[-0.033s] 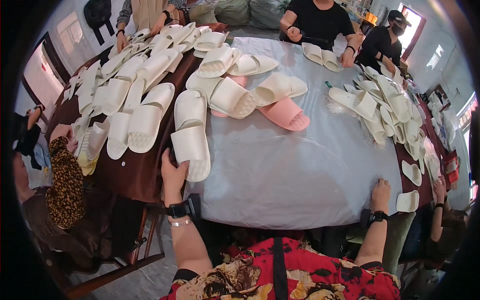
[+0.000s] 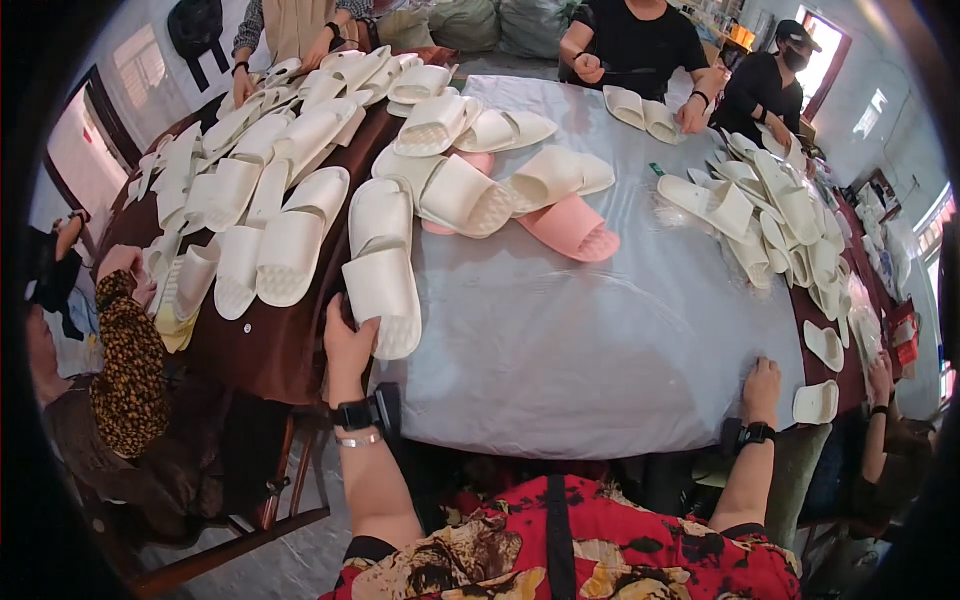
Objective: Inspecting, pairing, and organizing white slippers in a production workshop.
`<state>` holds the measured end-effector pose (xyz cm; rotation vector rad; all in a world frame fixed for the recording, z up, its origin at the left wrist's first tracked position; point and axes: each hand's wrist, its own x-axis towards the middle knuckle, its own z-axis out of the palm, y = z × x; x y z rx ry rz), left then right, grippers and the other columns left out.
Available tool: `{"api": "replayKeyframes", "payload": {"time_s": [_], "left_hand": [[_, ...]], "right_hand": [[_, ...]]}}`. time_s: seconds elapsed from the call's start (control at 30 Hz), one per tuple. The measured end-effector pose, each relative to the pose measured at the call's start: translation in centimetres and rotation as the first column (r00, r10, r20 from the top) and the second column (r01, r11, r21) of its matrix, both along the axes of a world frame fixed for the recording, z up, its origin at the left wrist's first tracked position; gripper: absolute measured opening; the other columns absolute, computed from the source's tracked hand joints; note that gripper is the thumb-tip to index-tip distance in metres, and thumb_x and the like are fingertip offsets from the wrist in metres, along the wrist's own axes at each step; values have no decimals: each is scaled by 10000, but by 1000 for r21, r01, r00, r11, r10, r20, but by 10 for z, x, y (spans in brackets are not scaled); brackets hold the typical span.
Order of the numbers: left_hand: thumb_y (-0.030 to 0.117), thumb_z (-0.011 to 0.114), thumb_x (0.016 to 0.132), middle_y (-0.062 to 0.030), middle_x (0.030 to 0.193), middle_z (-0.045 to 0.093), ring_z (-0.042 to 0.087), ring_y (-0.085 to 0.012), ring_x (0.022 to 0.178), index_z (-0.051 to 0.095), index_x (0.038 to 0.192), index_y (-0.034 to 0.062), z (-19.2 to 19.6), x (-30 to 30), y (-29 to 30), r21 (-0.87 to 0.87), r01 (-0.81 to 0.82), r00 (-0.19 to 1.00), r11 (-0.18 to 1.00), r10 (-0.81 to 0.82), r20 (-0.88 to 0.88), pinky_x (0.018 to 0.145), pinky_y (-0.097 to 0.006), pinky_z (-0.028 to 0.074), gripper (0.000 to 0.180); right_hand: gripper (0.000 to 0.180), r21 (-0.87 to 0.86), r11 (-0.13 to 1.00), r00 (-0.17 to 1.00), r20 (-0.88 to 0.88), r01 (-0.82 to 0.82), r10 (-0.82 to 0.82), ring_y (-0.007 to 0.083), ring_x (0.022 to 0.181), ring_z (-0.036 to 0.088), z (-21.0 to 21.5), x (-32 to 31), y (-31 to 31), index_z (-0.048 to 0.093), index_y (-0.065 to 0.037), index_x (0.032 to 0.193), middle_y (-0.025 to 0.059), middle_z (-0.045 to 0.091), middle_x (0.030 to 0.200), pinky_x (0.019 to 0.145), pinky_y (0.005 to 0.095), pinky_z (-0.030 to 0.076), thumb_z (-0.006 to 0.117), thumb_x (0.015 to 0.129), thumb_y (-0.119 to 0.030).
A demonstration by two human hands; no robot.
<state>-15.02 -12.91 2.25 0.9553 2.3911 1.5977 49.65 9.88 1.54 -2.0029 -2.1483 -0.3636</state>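
Note:
My left hand (image 2: 350, 345) is at the near left of the grey-covered table. Its thumb lies against the toe end of a white slipper (image 2: 385, 290), with a finger along the slipper's left side. Any fingers underneath are hidden. My right hand (image 2: 762, 392) rests at the near right edge of the table, fingers curled and nothing seen in them. Beyond the left hand lie more white slippers (image 2: 465, 195), stacked over each other. A pink slipper (image 2: 570, 228) sits partly under a white one.
Loose white slippers cover the brown table (image 2: 250, 360) on the left. Another pile (image 2: 790, 205) lies at the right. A person in black (image 2: 640, 40) stands across the table beside a pair of white slippers (image 2: 642, 115). Other people work at both sides.
The white slipper's toe end has shifted very slightly away from me with my left hand. My right hand stays where it was.

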Motion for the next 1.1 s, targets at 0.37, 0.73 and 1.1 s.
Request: {"api": "replayKeyframes", "payload": {"time_s": [0.37,0.73,1.1], "left_hand": [[92,530,902,-98,1059,614,567,-156,905,524,1194,-78,5,-9,16,309,-80,925,948,-46,378,818,-289,454,338],[26,556,908,-51,1011,650,611,-107,883,567,1176,-17,35,80,-8,459,196,861,866,-377,343,782,-257,502,271],[-14,556,877,-70,1076,646,610,-124,944,564,1195,-26,43,145,5,395,583,691,710,-689,218,820,-268,496,319]], "right_hand": [[241,-3,1000,997,-69,17,-17,386,995,547,7,-11,-10,588,-19,1088,191,589,1071,873,464,454,513,884,-123],[212,179,836,754,-365,-519,546,353,869,612,111,-151,-31,640,-4,984,163,662,886,796,418,477,652,816,-133],[362,495,671,273,-653,-553,706,357,807,629,139,-250,-48,512,41,1211,199,646,860,722,397,493,586,872,-64]]}}
